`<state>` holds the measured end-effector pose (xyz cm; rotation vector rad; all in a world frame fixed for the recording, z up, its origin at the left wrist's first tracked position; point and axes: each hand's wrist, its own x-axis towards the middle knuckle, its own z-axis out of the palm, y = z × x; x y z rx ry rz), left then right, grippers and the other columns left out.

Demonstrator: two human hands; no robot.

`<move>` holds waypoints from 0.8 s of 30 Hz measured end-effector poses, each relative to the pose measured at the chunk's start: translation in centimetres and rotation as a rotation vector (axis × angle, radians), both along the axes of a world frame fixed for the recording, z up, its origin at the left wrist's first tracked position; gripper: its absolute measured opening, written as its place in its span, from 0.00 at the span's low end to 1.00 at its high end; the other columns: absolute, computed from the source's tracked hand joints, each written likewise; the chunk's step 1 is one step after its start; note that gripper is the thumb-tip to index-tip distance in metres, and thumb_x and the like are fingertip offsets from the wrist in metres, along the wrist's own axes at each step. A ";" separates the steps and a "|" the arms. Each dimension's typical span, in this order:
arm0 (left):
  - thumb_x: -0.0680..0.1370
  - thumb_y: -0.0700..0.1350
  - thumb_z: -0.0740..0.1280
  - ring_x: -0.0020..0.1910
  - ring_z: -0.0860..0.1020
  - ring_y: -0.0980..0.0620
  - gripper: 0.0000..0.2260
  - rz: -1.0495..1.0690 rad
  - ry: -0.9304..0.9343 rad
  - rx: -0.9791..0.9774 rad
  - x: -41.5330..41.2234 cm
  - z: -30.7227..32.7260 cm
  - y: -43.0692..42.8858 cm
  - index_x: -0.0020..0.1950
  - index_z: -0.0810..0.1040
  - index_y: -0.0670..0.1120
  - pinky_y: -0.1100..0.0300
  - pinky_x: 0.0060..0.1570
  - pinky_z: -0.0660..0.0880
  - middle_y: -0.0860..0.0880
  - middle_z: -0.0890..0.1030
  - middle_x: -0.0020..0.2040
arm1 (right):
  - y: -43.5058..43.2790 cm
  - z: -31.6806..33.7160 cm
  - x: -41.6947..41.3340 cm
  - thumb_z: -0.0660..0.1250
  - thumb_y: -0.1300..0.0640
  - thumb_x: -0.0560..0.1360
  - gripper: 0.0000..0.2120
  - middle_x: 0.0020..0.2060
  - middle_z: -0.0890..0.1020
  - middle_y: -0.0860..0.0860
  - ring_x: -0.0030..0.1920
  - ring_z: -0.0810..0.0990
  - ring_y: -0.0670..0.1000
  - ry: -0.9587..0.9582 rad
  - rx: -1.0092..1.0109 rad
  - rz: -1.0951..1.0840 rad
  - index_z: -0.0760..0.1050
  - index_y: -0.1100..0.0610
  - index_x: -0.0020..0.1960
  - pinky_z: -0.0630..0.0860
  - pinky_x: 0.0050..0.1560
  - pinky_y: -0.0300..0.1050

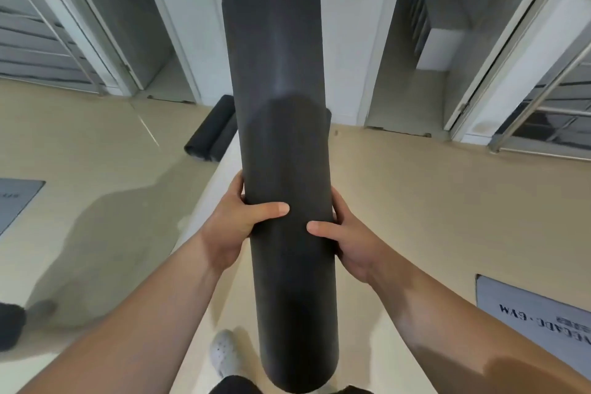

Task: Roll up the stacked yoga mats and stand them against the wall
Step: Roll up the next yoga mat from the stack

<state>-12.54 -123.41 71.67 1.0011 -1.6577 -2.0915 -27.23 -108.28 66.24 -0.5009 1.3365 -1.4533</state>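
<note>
A dark grey rolled yoga mat (281,125) is held upright in front of me, off the floor, filling the middle of the head view. My left hand (236,227) grips its left side with the thumb across the front. My right hand (345,240) grips the right side, its thumb also on the front. Another rolled dark mat (212,131) stands against the white wall (198,25) ahead, partly hidden behind the held roll.
Beige floor (415,195) stretches ahead to the wall. Open doorways flank the white wall section. Metal-framed glass doors stand at far left (41,41) and far right (550,99). Grey floor mats lie at left (16,198) and right (527,310). My white shoe (224,352) shows below.
</note>
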 end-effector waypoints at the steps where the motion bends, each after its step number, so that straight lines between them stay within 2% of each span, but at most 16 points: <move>1: 0.71 0.35 0.77 0.52 0.85 0.57 0.34 -0.008 -0.006 0.012 -1.0 -0.8 -2.4 0.72 0.71 0.57 0.64 0.41 0.81 0.58 0.85 0.56 | -2.1 -0.5 -0.7 0.82 0.54 0.63 0.48 0.65 0.82 0.43 0.65 0.81 0.50 0.002 0.007 -0.010 0.64 0.36 0.77 0.76 0.70 0.51; 4: 0.71 0.38 0.78 0.50 0.84 0.59 0.34 -0.042 -0.029 0.049 -3.5 -3.2 -9.8 0.72 0.70 0.59 0.63 0.40 0.79 0.61 0.84 0.56 | -9.0 -2.0 -2.2 0.84 0.50 0.58 0.51 0.67 0.80 0.45 0.67 0.79 0.53 -0.011 0.056 -0.098 0.66 0.35 0.76 0.74 0.72 0.54; 7: 0.71 0.39 0.78 0.52 0.84 0.57 0.36 -0.116 -0.051 0.081 -6.2 -4.9 -16.9 0.74 0.69 0.58 0.58 0.45 0.77 0.60 0.84 0.58 | -15.0 -3.2 -3.9 0.84 0.50 0.58 0.51 0.68 0.79 0.45 0.67 0.79 0.53 0.000 0.112 -0.175 0.65 0.35 0.77 0.73 0.73 0.56; 11: 0.72 0.38 0.77 0.46 0.85 0.60 0.33 -0.178 -0.092 0.122 -9.4 -6.8 -23.9 0.73 0.69 0.57 0.58 0.44 0.77 0.63 0.85 0.50 | -20.9 -4.6 -6.3 0.83 0.49 0.60 0.50 0.67 0.80 0.44 0.66 0.80 0.53 0.027 0.170 -0.194 0.64 0.35 0.77 0.76 0.71 0.54; 15: 0.72 0.39 0.78 0.56 0.82 0.51 0.36 -0.183 -0.166 0.185 -13.2 -9.9 -29.0 0.76 0.68 0.56 0.56 0.48 0.78 0.56 0.82 0.60 | -25.6 -7.7 -9.8 0.83 0.49 0.63 0.47 0.65 0.80 0.42 0.64 0.81 0.50 0.002 0.226 -0.191 0.64 0.34 0.75 0.80 0.64 0.47; 18: 0.71 0.39 0.78 0.53 0.84 0.52 0.36 -0.181 -0.215 0.205 -16.8 -13.7 -32.8 0.75 0.68 0.56 0.60 0.45 0.79 0.55 0.83 0.60 | -29.2 -12.3 -13.3 0.85 0.48 0.62 0.46 0.67 0.78 0.44 0.66 0.79 0.51 -0.048 0.255 -0.180 0.65 0.32 0.73 0.80 0.62 0.47; 20: 0.70 0.39 0.79 0.56 0.83 0.51 0.38 -0.179 -0.260 0.207 -19.2 -17.5 -35.3 0.75 0.67 0.58 0.56 0.50 0.80 0.55 0.83 0.61 | -31.4 -16.3 -16.0 0.86 0.47 0.61 0.48 0.68 0.78 0.44 0.67 0.79 0.51 -0.079 0.274 -0.149 0.64 0.31 0.73 0.79 0.64 0.48; 22: 0.69 0.39 0.80 0.60 0.82 0.50 0.40 -0.175 -0.290 0.218 -21.3 -22.4 -37.6 0.75 0.67 0.60 0.52 0.57 0.80 0.56 0.82 0.62 | -33.4 -21.2 -18.4 0.86 0.47 0.61 0.49 0.68 0.78 0.44 0.66 0.79 0.50 -0.109 0.296 -0.125 0.63 0.29 0.73 0.80 0.61 0.44; 24: 0.69 0.38 0.80 0.60 0.81 0.50 0.40 -0.158 -0.331 0.244 -23.2 -28.0 -39.3 0.75 0.68 0.60 0.52 0.56 0.79 0.56 0.82 0.62 | -35.1 -26.5 -20.3 0.85 0.49 0.61 0.48 0.67 0.79 0.44 0.65 0.79 0.49 -0.140 0.342 -0.128 0.64 0.29 0.72 0.80 0.58 0.43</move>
